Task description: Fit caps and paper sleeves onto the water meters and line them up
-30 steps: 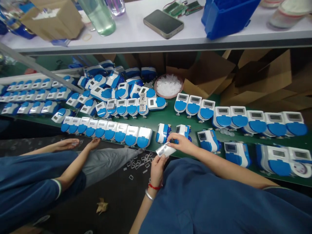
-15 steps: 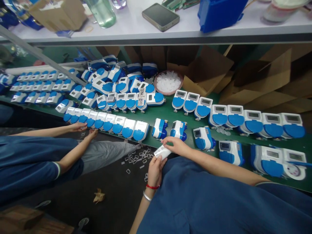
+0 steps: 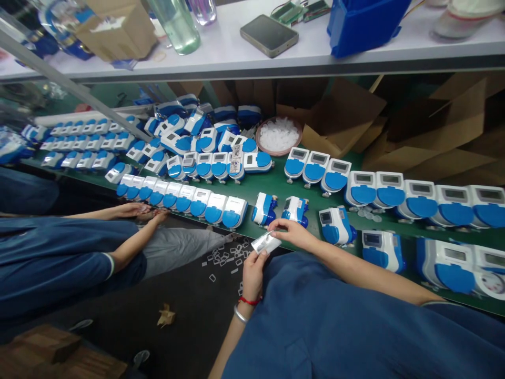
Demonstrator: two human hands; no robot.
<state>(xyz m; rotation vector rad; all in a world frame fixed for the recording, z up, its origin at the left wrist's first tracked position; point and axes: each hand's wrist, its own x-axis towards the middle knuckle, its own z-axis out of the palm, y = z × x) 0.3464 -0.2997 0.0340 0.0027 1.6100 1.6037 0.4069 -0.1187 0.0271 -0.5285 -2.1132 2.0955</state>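
Note:
My left hand [image 3: 253, 273], with a red cord and a silver bangle at the wrist, pinches a small white label sheet [image 3: 266, 243] between thumb and fingers. Dark print shows on part of the sheet, too small to read. At its upper edge the fingertips of my right hand [image 3: 291, 233] are closed on it; whether they hold a separate label, I cannot tell. Just beyond my hands, two blue-and-white meters [image 3: 295, 209] lie on the green bench [image 3: 248, 230]. Another meter with a small screen [image 3: 336, 225] sits to the right.
Rows of blue-and-white meters [image 3: 215, 208] line the bench. A pink bowl of clear plastic pieces [image 3: 279, 136] stands behind, near open cardboard boxes [image 3: 339, 113]. A shelf above holds a phone [image 3: 269, 35] and a blue bin [image 3: 365, 26]. A co-worker's hands [image 3: 148, 211] are at the left.
The view has swung slightly left, so the bench appears shifted right. The sheet has tilted between my hands, and more of its printed part shows.

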